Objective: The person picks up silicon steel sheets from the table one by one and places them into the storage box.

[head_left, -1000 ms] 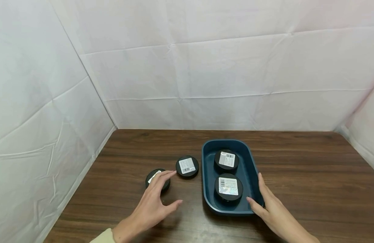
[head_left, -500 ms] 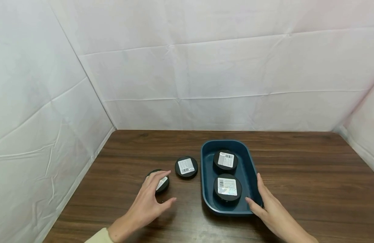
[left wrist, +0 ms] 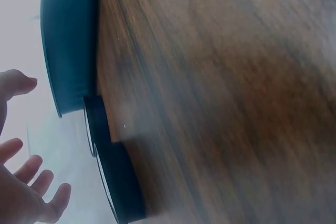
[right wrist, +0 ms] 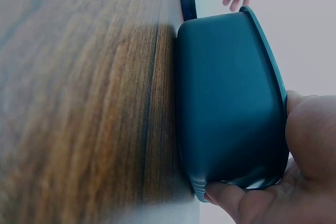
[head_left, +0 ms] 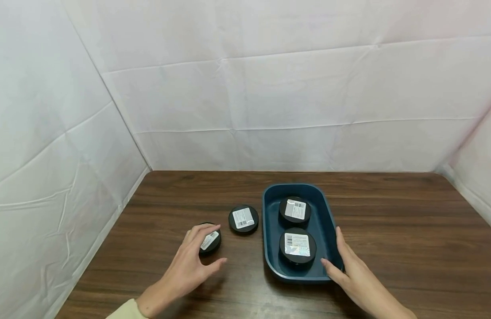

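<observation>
Four fingers and thumb spread, my left hand hovers over the nearer of two round black pucks, the left puck, partly hiding it. A gap shows between that hand and the pucks in the left wrist view. Just to the right lies the other puck, a white barcode label on top. Two more labelled black pucks, a far one and a near one, sit inside a dark blue tray. My right hand grips the tray's near right corner, thumb over the rim.
Everything stands on a dark wood-grain table. White creased sheeting rises behind the table's back edge and along both sides.
My left hand has drifted slightly left and toward me, its fingers now over the left puck. The right hand keeps its hold on the tray; the view has shifted a little.
</observation>
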The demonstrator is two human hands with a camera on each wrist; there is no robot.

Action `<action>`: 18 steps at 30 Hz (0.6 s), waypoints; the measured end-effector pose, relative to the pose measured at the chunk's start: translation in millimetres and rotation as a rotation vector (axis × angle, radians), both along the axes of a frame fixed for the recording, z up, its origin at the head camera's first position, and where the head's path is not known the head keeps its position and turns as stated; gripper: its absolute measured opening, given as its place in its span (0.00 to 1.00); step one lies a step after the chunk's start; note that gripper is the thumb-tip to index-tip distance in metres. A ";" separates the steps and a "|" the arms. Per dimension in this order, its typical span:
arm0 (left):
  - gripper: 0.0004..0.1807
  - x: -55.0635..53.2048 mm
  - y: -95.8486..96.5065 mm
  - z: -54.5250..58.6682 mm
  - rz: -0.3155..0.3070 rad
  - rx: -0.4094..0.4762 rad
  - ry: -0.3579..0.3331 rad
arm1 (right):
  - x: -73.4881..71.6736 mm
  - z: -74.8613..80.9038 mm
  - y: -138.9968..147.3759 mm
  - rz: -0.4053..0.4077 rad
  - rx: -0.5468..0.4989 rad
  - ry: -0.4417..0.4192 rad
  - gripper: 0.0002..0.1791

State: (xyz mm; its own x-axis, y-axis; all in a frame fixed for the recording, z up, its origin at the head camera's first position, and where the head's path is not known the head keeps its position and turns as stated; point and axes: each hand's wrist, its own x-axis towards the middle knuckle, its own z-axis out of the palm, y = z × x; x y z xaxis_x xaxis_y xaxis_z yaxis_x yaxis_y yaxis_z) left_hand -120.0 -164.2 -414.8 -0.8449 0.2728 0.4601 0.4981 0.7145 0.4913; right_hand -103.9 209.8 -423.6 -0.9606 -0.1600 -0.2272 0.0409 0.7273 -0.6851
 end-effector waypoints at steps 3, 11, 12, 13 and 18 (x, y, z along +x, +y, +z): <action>0.38 -2.2 -2.5 -1.0 -0.002 -0.008 0.004 | 0.3 0.2 -0.6 -0.002 -0.001 0.002 0.56; 0.35 -4.7 -9.5 -5.4 0.001 -0.037 0.024 | 0.6 0.2 -1.0 0.000 0.003 0.006 0.56; 0.35 -4.8 -10.1 -5.7 0.002 -0.036 0.030 | 0.7 0.1 -1.1 -0.001 0.005 0.006 0.56; 0.35 -5.0 -10.6 -6.0 0.003 -0.038 0.033 | 0.7 0.2 -1.1 -0.002 0.005 0.005 0.56; 0.35 -8.7 -13.6 -6.2 -0.006 -0.036 0.044 | 1.1 0.6 -0.8 -0.005 0.003 0.007 0.56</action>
State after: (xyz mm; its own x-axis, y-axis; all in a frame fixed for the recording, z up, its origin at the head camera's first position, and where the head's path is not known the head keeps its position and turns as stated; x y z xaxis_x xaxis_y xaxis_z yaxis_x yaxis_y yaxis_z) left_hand -128.7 -177.8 -421.1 -0.8227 0.2945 0.4862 0.5226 0.7285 0.4430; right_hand -102.8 209.1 -423.0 -0.9630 -0.1548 -0.2205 0.0392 0.7291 -0.6833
